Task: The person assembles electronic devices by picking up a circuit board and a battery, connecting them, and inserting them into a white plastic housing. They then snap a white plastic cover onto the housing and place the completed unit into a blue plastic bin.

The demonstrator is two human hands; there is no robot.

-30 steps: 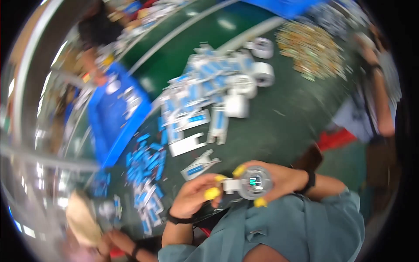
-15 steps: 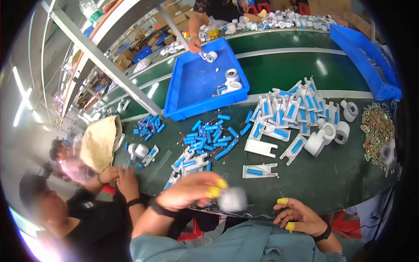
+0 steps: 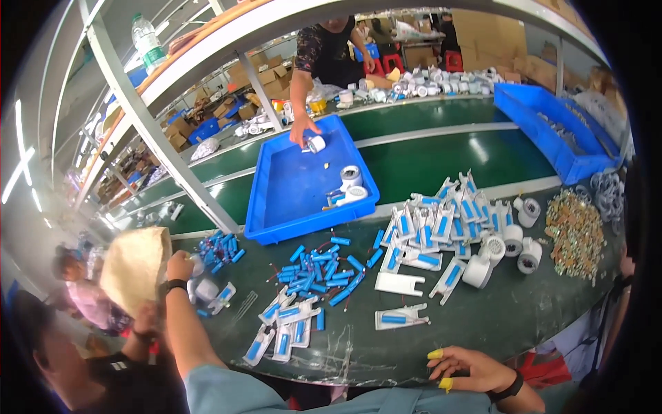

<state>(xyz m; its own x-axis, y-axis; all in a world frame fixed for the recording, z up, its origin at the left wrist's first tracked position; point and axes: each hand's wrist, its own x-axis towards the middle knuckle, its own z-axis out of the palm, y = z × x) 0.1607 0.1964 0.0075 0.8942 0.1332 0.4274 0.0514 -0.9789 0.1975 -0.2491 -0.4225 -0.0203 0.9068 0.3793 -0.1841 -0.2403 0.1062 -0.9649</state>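
My left hand [image 3: 181, 267] is stretched to the far left of the bench, its fingers closed and partly hidden. At its fingertips is a blurred white plastic part [image 3: 197, 264]. Just below it lie more white rounded parts [image 3: 205, 290] and a white shell [image 3: 223, 298] with a blue cell. My right hand [image 3: 470, 369], with yellow wraps on thumb and a finger, hovers by the front edge, fingers apart and nothing in them. Ahead of it lie a white shell with a blue cell [image 3: 400, 317] and a bare white shell [image 3: 400, 283].
Blue cells [image 3: 321, 269], stacked shells [image 3: 441, 224] and small circuit boards [image 3: 576, 234] cover parts of the bench. Across it, a co-worker's hand [image 3: 303, 129] is over a blue tray [image 3: 252, 214]. Another person [image 3: 48, 352] sits close at left, beside a beige sack [image 3: 138, 269].
My left hand has swung from front centre to the far left with the white plastic part. The opposite co-worker's fingers have loosened from a white part in the tray. The view has shifted.
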